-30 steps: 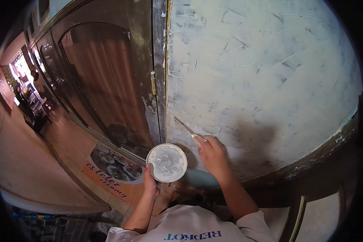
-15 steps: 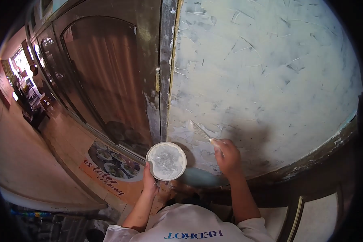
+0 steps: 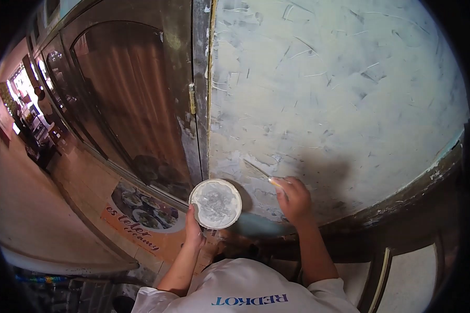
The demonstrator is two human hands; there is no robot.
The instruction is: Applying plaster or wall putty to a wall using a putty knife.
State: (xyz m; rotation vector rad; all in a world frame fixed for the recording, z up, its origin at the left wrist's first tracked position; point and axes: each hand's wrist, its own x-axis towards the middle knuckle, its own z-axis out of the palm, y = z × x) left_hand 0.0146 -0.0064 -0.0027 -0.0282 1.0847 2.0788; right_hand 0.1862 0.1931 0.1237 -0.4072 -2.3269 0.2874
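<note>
My left hand (image 3: 195,229) grips a round pale tub (image 3: 215,203) by its left side, thumb at the rim. Whitish-grey paste coats the tub's inside. In my closed right hand (image 3: 296,202) is the handle of a putty knife (image 3: 257,168), its thin blade angled up and left. The blade's tip is at the lower left of a wall panel (image 3: 344,88) smeared with white filler; whether it presses on the surface I cannot tell. Fresh-looking smears and bare patches lie around the blade. The tub hangs just below and left of the knife, apart from it.
A dark wooden frame with a hinge (image 3: 192,99) borders the panel on the left, beside a glazed door with a brown curtain (image 3: 133,99). A printed orange banner (image 3: 141,221) lies low at left. Dark trim (image 3: 402,195) edges the panel's lower right. A person (image 3: 43,104) appears far left.
The view has shifted, so the wall and door sit a little further left. Against the wall, the knife has moved slightly down and right. Both hands keep their holds.
</note>
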